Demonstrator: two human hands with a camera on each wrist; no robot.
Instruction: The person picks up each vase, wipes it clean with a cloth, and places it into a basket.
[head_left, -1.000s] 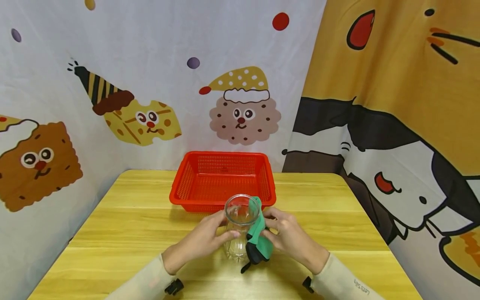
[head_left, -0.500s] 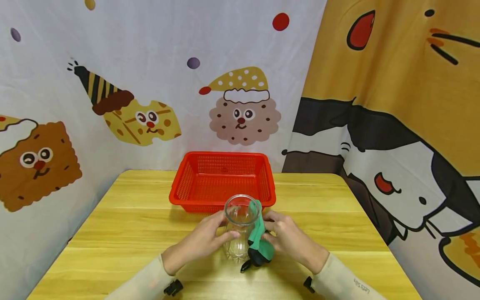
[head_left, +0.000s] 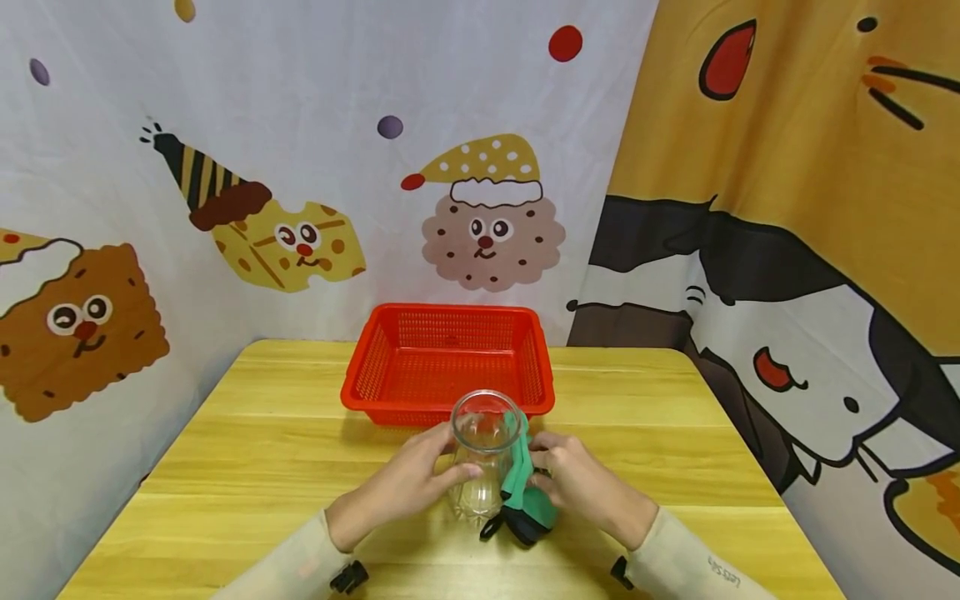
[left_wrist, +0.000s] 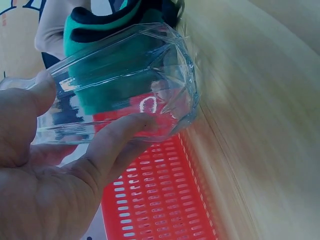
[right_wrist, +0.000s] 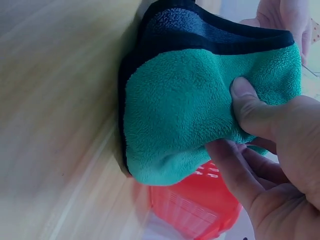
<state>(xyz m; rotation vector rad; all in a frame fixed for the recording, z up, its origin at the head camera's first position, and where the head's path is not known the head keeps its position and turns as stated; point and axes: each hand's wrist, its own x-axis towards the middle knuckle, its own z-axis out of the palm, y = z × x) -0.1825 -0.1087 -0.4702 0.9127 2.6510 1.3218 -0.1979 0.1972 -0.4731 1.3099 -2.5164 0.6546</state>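
Upright over the wooden table is a clear glass jar (head_left: 477, 487) with a wide round mouth and a faceted base. My left hand (head_left: 412, 471) grips it from the left, thumb in front and fingers behind; the left wrist view shows the fingers along the clear wall (left_wrist: 125, 85). On the jar's right side lies a folded green cloth (head_left: 538, 508) with black edging and a small black loop. My right hand (head_left: 581, 479) pinches this cloth between thumb and fingers, plainly seen in the right wrist view on the fluffy green fabric (right_wrist: 175, 100). Whether the cloth touches the glass is hard to tell.
Behind the jar, a red plastic basket (head_left: 450, 367) with perforated walls stands near the table's far edge. Wooden tabletop (head_left: 277, 450) extends to both sides. A printed curtain (head_left: 300, 83) with cartoon figures hangs at the back and sides.
My right hand has drawn the cloth lower along the jar's right side, and its bottom has swung slightly to the right. The jar and my left hand have hardly moved.
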